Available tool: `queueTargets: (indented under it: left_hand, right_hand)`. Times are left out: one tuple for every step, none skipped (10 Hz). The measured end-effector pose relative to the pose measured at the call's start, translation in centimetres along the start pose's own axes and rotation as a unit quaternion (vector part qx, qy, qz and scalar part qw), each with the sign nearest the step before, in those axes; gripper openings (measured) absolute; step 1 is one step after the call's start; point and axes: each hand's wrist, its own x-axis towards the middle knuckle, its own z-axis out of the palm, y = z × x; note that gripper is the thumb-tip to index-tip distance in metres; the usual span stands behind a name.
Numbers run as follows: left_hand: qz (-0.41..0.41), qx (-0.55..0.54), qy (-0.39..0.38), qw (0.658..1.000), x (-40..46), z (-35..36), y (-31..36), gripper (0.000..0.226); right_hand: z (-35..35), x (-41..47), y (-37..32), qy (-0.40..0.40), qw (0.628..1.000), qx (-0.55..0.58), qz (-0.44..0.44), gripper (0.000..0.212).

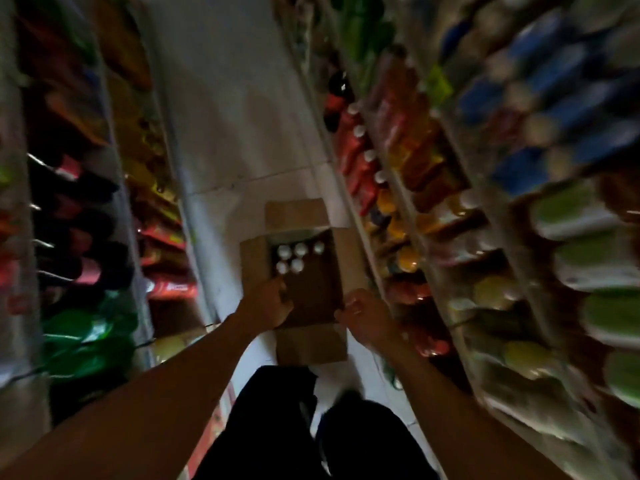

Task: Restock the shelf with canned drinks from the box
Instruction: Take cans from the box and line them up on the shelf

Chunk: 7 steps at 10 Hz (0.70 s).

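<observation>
Both hands reach into an open brown cardboard box (304, 292) on the floor: the left hand (273, 303) curls over the near-left rim, the right hand (363, 313) curls at the near-right edge, its hold too blurred to tell, and the five silver-topped drink cans (294, 258) at the far end may topple if the box gets jerked.

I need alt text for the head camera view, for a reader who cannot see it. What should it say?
Seen from above, a person's left hand and right hand reach down to an open cardboard box on the floor of a narrow shop aisle. Five pale can tops show at the box's far end. Blurred shelves of colourful goods line both sides.
</observation>
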Motion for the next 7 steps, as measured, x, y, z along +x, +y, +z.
queueTargets:
  left_hand:
    - [-0.042,-0.009,0.034,0.999,8.5,3.0,-6.3,0.069]
    - [-0.141,-0.078,0.078,0.984,15.6,6.7,-10.0,0.076]
    - [-0.247,-0.165,0.075,0.952,22.3,11.1,-13.1,0.096]
    - [-0.264,-0.237,0.077,0.932,27.3,15.2,-15.3,0.079]
    - [-0.273,-0.241,0.128,0.923,30.6,19.5,-16.8,0.042]
    - [-0.260,-0.230,0.212,0.913,31.2,21.4,-16.8,0.028]
    - [-0.252,-0.224,0.227,0.914,31.7,22.0,-17.3,0.022]
  right_hand:
    - [5.7,9.0,3.7,-0.035,0.998,-0.010,0.041,0.032]
    - [12.2,19.7,9.2,-0.049,0.997,-0.049,0.029,0.036]
    - [17.4,28.3,13.6,-0.065,0.995,-0.068,0.012,0.046]
    - [21.4,34.8,17.1,-0.037,0.996,-0.075,-0.031,0.062]
    - [26.0,41.4,22.2,-0.023,0.991,-0.105,-0.079,0.051]
    - [28.4,44.6,23.8,-0.030,0.983,-0.162,-0.084,0.061]
    - [30.2,47.4,25.8,-0.006,0.985,-0.161,-0.059,0.055]
